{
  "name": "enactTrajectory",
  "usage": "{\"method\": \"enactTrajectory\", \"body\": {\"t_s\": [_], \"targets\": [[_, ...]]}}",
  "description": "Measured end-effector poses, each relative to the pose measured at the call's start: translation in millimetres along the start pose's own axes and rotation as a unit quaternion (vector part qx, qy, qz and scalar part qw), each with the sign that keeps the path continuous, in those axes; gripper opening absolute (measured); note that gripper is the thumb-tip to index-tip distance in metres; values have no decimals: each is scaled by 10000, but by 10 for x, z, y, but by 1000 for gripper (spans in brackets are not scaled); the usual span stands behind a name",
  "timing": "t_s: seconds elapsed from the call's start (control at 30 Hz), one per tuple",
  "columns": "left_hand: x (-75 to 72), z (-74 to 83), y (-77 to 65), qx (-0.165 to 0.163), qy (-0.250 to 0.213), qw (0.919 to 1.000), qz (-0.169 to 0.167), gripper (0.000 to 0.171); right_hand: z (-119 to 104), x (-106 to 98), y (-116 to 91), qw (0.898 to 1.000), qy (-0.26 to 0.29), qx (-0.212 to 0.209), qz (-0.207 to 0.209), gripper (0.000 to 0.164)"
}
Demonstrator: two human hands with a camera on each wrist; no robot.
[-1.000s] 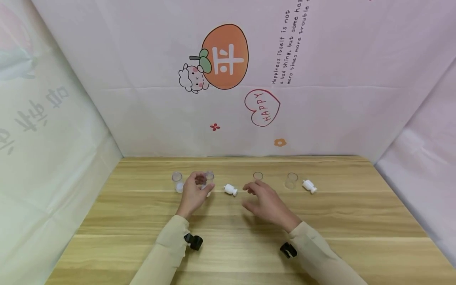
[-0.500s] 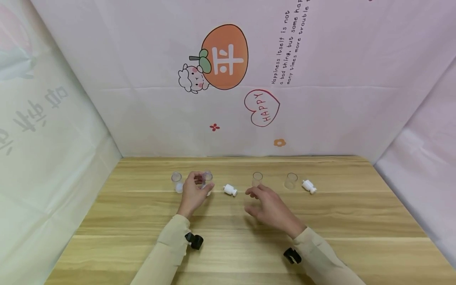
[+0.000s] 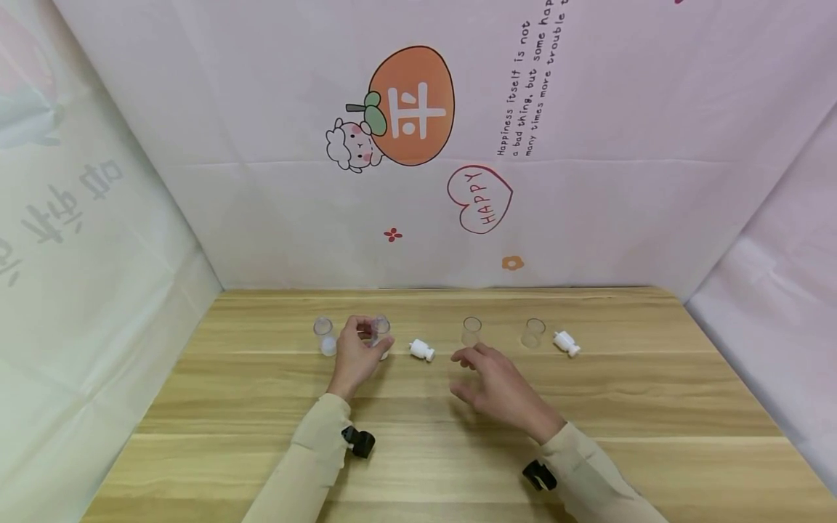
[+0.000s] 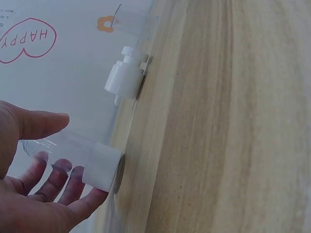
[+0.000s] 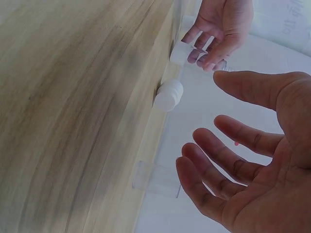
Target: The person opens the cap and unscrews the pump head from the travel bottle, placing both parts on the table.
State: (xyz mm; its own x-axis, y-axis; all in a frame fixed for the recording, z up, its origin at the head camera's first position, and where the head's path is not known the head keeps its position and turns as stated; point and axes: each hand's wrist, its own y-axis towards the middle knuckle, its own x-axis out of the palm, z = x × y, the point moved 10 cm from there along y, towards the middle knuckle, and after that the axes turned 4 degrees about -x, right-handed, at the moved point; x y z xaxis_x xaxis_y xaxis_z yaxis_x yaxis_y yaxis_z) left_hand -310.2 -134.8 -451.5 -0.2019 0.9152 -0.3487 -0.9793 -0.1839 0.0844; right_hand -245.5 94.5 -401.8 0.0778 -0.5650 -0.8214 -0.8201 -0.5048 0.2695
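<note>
My left hand (image 3: 356,356) curls round a clear cylinder with a white lower part (image 4: 102,167), which stands upright on the wooden table. Through its clear wall several fingertips show in the left wrist view, with the thumb on the opposite side. My right hand (image 3: 495,385) holds nothing; in the right wrist view its fingers are loosely bent, apart from the thumb. Just beyond those fingers stands a clear open cylinder (image 3: 471,332). Between both hands a white pump-like piece (image 3: 421,350) lies on its side.
Left of my left hand stands another clear cylinder with white inside (image 3: 325,336). Farther right are a second clear open cylinder (image 3: 533,333) and a white stepped piece (image 3: 566,343) lying on its side. A printed white cloth (image 3: 294,225) walls the table's back edge.
My right hand has drawn slightly right and back toward me, uncovering more of the clear open cylinder behind it. My left hand has stayed at its cylinder.
</note>
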Motion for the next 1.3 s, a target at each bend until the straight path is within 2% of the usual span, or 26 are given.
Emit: {"method": "enactTrajectory", "body": {"t_s": [0.33, 0.87, 1.3], "targets": [[16, 1, -1, -82, -69, 9999, 47, 42, 15, -9, -50, 10000, -45, -61, -26, 37], [5, -37, 17, -190, -287, 9993, 151, 45, 119, -52, -114, 9997, 32, 226, -58, 39], [-10, -38, 28, -121, -271, 9994, 186, 46, 157, -69, -133, 9998, -14, 213, -37, 40]]}}
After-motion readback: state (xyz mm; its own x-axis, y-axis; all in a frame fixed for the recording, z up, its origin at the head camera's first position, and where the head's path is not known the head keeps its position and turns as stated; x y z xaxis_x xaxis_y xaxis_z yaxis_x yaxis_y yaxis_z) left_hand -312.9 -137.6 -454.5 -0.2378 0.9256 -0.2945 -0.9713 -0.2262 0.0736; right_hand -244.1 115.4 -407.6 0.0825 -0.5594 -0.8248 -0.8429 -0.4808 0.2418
